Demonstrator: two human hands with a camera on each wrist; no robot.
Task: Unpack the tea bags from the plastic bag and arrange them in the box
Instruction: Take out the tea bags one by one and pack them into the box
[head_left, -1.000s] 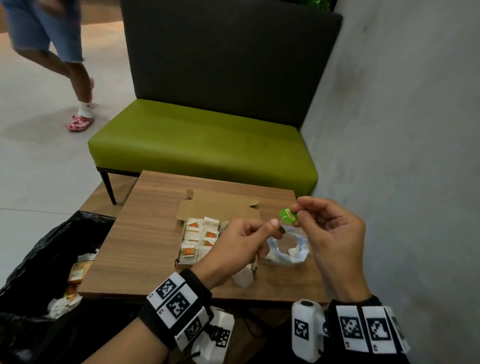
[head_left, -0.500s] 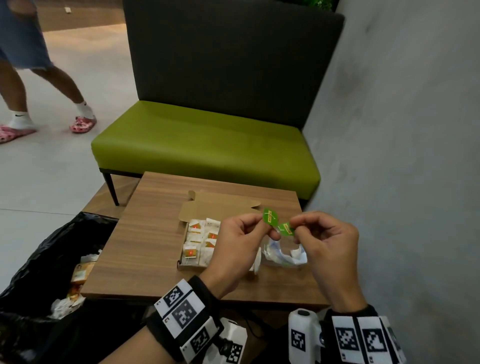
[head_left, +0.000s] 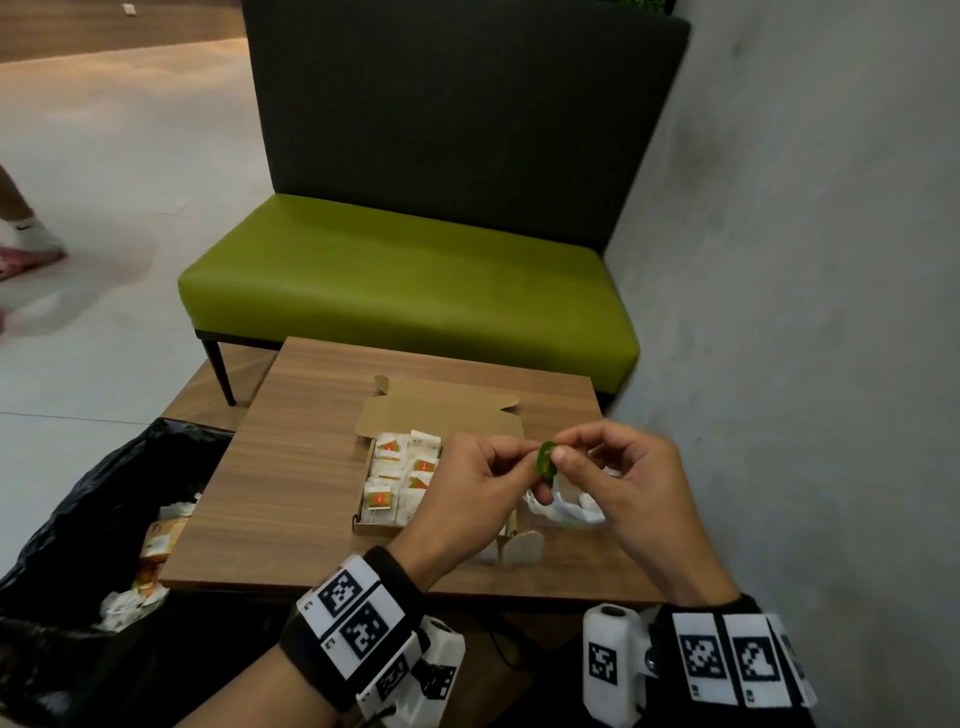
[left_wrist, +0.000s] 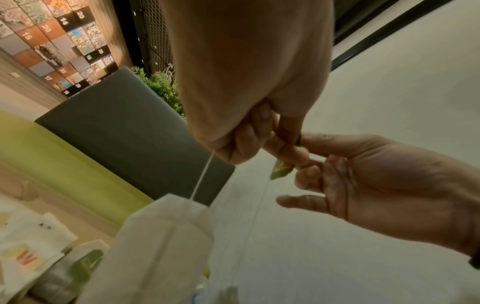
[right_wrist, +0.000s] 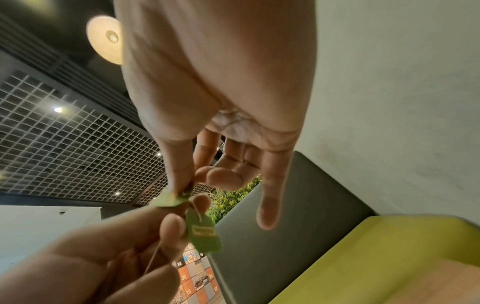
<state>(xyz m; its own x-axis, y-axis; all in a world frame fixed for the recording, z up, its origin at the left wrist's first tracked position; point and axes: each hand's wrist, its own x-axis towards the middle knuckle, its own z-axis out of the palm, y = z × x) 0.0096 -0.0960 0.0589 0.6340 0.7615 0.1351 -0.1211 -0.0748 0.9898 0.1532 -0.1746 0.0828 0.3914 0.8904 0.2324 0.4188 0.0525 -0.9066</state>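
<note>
**Separating two tangled tea-bag tags**

Here the left hand (head_left: 467, 486) and right hand (head_left: 618, 483) each pinch a small green paper tag (head_left: 546, 460), apparently to untangle strings. White tea bags (head_left: 511, 548) dangle beside the open cardboard box (head_left: 363, 512); the crumpled clear plastic bag (head_left: 563, 506) lies underneath.

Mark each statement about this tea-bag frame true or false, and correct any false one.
1. Both hands pinch green tags above the table. True: the left hand and right hand meet at a green tag.
2. The cardboard box is shut. False: its lid flap stands open and packets lie inside.
3. A tea bag hangs by a string from the left hand. True.
4. The black bin bag lies on the green bench. False: it sits beside the table, on the person's left.
</note>
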